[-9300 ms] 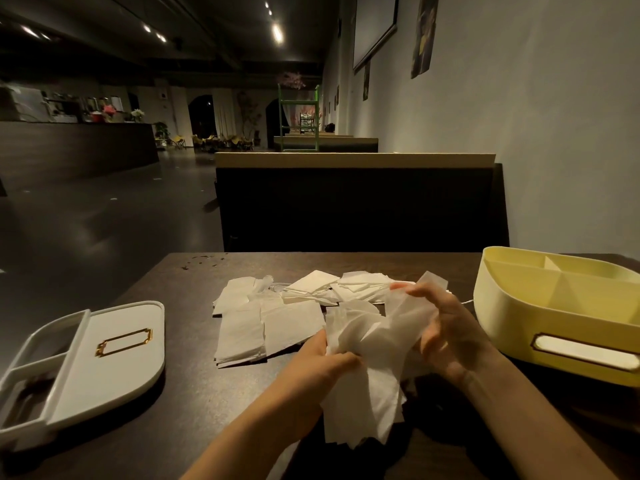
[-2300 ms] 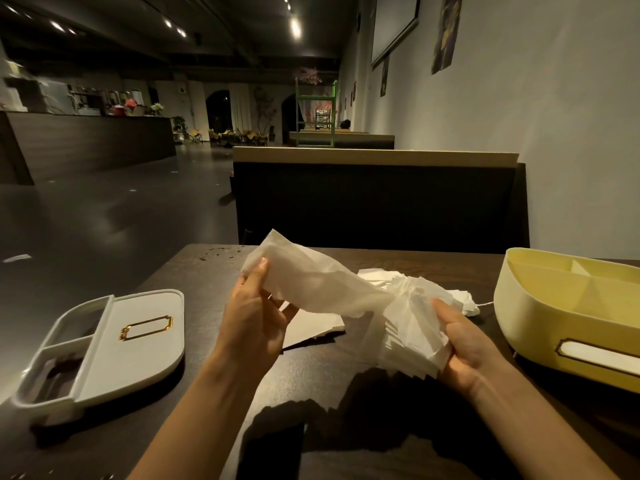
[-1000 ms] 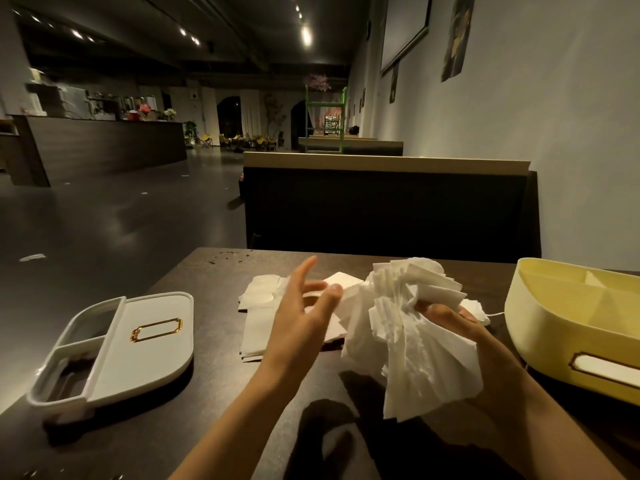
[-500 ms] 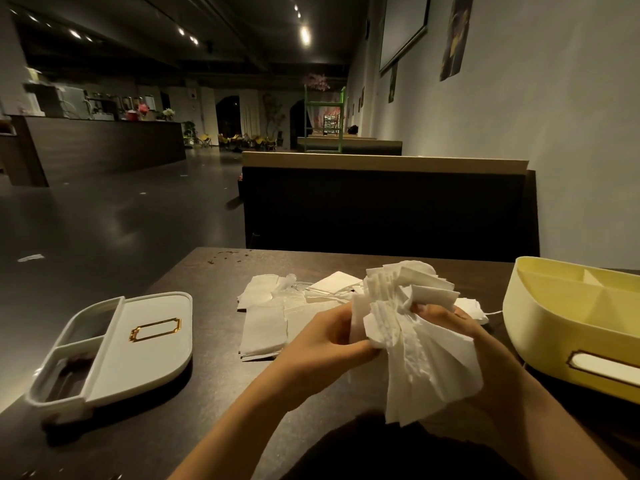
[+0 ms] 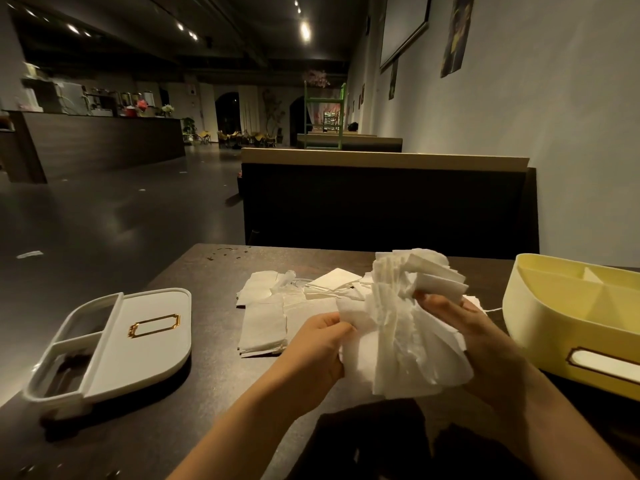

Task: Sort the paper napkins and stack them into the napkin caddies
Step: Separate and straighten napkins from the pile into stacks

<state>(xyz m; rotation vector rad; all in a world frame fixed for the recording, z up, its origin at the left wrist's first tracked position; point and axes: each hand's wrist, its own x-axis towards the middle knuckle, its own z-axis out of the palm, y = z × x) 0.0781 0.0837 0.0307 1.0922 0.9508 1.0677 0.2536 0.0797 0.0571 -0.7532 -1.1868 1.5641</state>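
A thick fanned bundle of white paper napkins (image 5: pixel 405 327) is held above the dark table (image 5: pixel 194 410). My right hand (image 5: pixel 474 341) grips the bundle from the right, fingers curled round its upper part. My left hand (image 5: pixel 315 351) pinches the bundle's left edge. More napkins (image 5: pixel 270 320) lie flat and loose on the table behind my hands. A yellow caddy (image 5: pixel 568 320) with inner dividers stands at the right. A white lid (image 5: pixel 117 341) with a gold frame and two openings lies at the left.
A dark booth bench back (image 5: pixel 384 206) stands right behind the table. A grey wall (image 5: pixel 554 133) runs along the right. Open dark floor (image 5: pixel 104 230) lies to the left, with a counter (image 5: pixel 104 143) far back. Small crumbs (image 5: pixel 225 252) dot the table's far edge.
My left hand, raised and open a second ago, has come onto the bundle's left edge and now pinches it. My right hand keeps holding the bundle in about the same place.
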